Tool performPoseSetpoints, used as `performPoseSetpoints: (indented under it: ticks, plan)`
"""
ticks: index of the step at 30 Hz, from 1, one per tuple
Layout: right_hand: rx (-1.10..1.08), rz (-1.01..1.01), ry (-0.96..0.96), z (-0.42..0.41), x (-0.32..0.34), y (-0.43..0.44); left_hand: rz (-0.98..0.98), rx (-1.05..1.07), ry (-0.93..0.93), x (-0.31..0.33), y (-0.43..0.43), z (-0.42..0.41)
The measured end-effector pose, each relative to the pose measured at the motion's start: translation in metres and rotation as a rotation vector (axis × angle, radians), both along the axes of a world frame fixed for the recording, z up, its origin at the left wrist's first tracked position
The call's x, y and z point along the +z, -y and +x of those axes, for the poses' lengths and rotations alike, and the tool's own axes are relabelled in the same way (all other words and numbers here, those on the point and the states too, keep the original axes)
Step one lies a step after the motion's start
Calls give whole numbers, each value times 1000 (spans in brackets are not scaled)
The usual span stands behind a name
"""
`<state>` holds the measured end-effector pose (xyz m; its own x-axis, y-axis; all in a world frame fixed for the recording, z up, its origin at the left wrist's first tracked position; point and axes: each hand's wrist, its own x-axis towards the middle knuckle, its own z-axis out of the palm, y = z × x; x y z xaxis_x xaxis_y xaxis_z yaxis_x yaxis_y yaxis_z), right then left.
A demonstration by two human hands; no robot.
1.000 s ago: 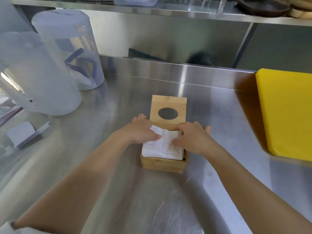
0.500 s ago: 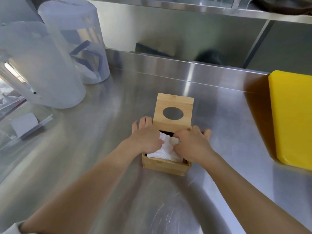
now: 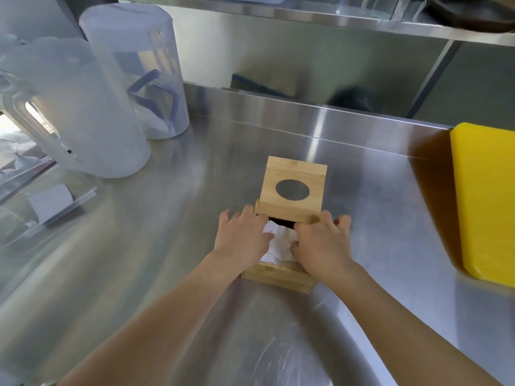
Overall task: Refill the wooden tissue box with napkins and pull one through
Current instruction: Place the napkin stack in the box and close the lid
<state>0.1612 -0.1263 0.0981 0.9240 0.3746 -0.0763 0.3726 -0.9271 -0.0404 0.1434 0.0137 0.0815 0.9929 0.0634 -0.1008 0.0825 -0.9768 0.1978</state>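
A wooden tissue box (image 3: pixel 278 277) sits in the middle of the steel counter. Its sliding lid (image 3: pixel 294 188), with an oval hole, is pushed back over the far half, leaving the near half uncovered. White napkins (image 3: pixel 280 242) lie inside, crumpled at the top. My left hand (image 3: pixel 242 237) presses down on the left part of the napkins, fingers spread over the box's left wall. My right hand (image 3: pixel 320 243) presses on the right part, its fingertips touching the lid's near edge. The hands hide most of the stack.
Two large translucent plastic pitchers (image 3: pixel 83 107) stand at the back left. A clear tray with a white card (image 3: pixel 50 203) lies at the left edge. A yellow cutting board (image 3: pixel 486 196) lies on the right. A steel shelf (image 3: pixel 306 18) runs overhead.
The flat napkin stack has been pushed down into the box and now looks crumpled. Both hands have sunk lower and closer over it. The camera has tilted a little.
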Motion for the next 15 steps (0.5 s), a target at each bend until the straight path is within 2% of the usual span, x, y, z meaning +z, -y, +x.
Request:
performPoseSetpoints:
  ticks: [7, 9, 11, 13, 15]
  plan:
    - [25, 6, 128, -9, 10, 11, -233, 64, 287, 10, -11, -12]
    - [37, 33, 269, -6, 14, 15, -261, 16, 404, 17, -12, -12]
    - [128, 150, 351, 1, 21, 19, -275, -120, 465, 27, -11, -10]
    - [271, 223, 141, 5, 33, 18, -213, -304, 363, 36, -8, -9]
    - [369, 223, -122, 9, 34, 17, -62, -452, 232, 36, -8, -3]
